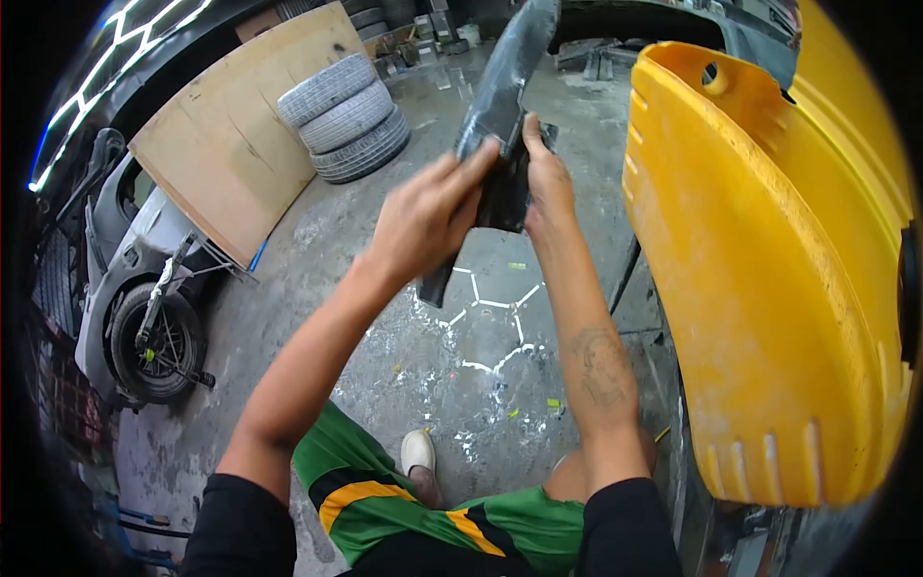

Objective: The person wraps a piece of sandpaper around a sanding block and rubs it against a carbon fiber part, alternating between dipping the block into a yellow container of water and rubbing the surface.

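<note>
A long, narrow dark panel (507, 82), glossy and scuffed, is held up slantwise in front of me. Its top reaches the upper edge of the view and its lower end hangs below my left hand. My right hand (550, 183) grips the panel's right edge, thumb up along it, fingers hidden behind. My left hand (428, 212), a little blurred, lies across the panel from the left with its fingers pressed together on the face. Its thumb is hidden, and whether anything lies under those fingers cannot be seen.
A large yellow panel (740, 288) stands close on my right. At the left are a motorbike wheel (154, 341), a leaning wooden board (231, 135) and three stacked tires (346, 120). Light reflections and small green scraps mark the wet-looking concrete floor (385, 375).
</note>
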`<state>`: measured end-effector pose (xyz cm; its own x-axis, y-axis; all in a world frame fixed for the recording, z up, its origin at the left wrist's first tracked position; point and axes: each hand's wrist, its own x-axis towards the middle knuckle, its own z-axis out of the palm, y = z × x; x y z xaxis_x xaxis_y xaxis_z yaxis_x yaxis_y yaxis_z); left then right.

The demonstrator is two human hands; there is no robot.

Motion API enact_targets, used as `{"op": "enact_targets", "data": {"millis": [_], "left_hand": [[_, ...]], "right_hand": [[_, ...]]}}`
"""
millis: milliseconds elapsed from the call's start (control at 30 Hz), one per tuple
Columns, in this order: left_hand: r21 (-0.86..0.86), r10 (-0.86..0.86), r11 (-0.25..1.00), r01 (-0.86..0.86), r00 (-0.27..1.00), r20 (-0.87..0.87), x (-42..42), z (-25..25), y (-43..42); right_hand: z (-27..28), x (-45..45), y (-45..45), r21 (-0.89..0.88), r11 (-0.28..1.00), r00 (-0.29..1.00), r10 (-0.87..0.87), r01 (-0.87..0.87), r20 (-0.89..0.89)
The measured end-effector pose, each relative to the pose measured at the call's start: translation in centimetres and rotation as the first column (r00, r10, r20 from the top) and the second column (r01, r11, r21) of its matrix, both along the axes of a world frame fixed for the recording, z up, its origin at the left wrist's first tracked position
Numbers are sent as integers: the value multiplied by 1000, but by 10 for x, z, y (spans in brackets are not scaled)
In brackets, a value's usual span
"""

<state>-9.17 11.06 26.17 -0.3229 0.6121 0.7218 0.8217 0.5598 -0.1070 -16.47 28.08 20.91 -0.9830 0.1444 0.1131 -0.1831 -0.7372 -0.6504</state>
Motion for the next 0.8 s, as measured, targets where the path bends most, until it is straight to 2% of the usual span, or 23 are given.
{"op": "enact_targets", "data": {"millis": [33, 133, 167, 200, 267, 333, 433, 467, 567, 633, 700, 767, 800], "left_hand": [[-6, 55, 998, -55, 998, 25, -6, 11, 10], [32, 32, 999, -33, 999, 20, 17, -16, -3], [5, 73, 997, -74, 993, 93, 29, -30, -13], [-23, 65, 998, -64, 996, 65, 26, -24, -12], [-50, 65, 997, -63, 997, 43, 12, -12, -9], [48, 145, 988, -144, 989, -10, -12, 13, 11], [82, 112, 990, -112, 994, 6, 17, -16, -2], [80, 77, 993, -83, 994, 77, 33, -33, -10], [31, 90, 995, -91, 995, 35, 17, -20, -11], [115, 108, 987, -110, 994, 20, -4, -1, 2], [138, 108, 984, -110, 994, 28, 14, -15, -2], [85, 117, 988, -130, 983, 140, 41, -39, -14], [54, 132, 989, -141, 981, 142, 38, -38, -17]], "right_hand": [[2, 0, -1, 58, 996, 996, -76, 73, 51], [9, 9, 7, 54, 998, 998, -42, 40, 38], [5, 10, 4, 105, 989, 992, -109, 102, 65], [7, 11, 4, 158, 974, 980, -178, 163, 85], [8, 12, 2, 95, 988, 990, -130, 124, 59], [11, 12, -2, 37, 997, 997, -71, 70, 33], [17, 14, 3, -11, 1000, 1000, -28, 28, 3], [17, 16, 4, -35, 999, 1000, 3, -2, 6], [5, 2, 3, 20, 998, 997, -56, 55, 48], [7, 8, -1, 33, 999, 994, -20, 17, 103], [7, 3, -1, 19, 998, 997, -66, 65, 51], [0, -8, 6, 55, 998, 1000, -21, 21, -4], [-2, -10, 5, 78, 995, 998, -68, 67, 9]]}}
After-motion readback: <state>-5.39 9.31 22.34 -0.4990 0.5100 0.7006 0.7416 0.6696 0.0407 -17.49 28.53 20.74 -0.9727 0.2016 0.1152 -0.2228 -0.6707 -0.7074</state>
